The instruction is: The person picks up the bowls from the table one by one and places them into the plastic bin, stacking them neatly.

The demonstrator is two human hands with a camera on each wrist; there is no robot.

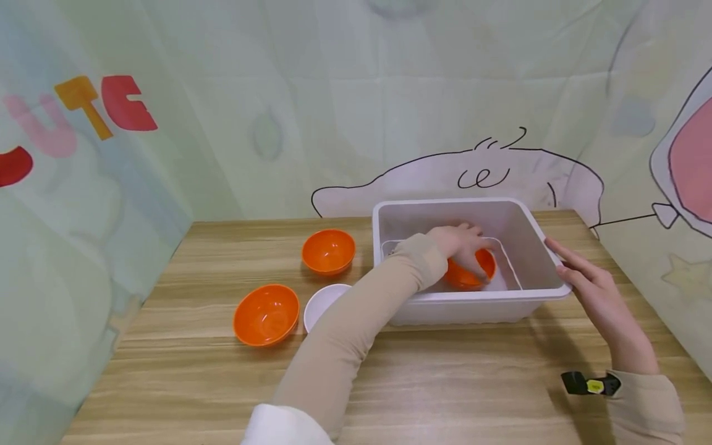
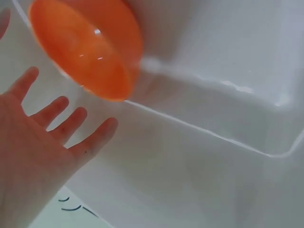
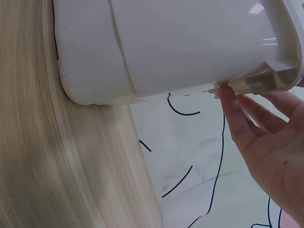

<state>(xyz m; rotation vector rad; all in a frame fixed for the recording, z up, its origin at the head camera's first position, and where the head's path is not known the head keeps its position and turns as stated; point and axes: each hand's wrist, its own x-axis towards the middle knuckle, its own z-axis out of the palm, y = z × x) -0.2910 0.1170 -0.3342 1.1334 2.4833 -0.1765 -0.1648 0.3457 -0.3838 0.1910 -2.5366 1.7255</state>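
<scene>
A light grey plastic bin (image 1: 461, 308) stands on the wooden table. My left hand (image 1: 464, 244) reaches down inside it, over an orange bowl (image 1: 470, 276). In the left wrist view this bowl (image 2: 80, 52) is tilted on its side, and the spread fingers of my left hand (image 2: 52, 137) are beside its rim, apparently apart from it. At the bin's right front corner my right hand (image 1: 597, 290) grips the rim. The right wrist view has my right hand (image 3: 270, 137) with fingertips against the rim's underside.
Two more orange bowls, a far one (image 1: 328, 252) and a nearer one (image 1: 267, 315), stand left of the bin. A white dish (image 1: 322, 303) is partly hidden behind my left sleeve (image 1: 350, 334). A printed cloth (image 1: 278, 111) hangs behind the table (image 1: 183, 371).
</scene>
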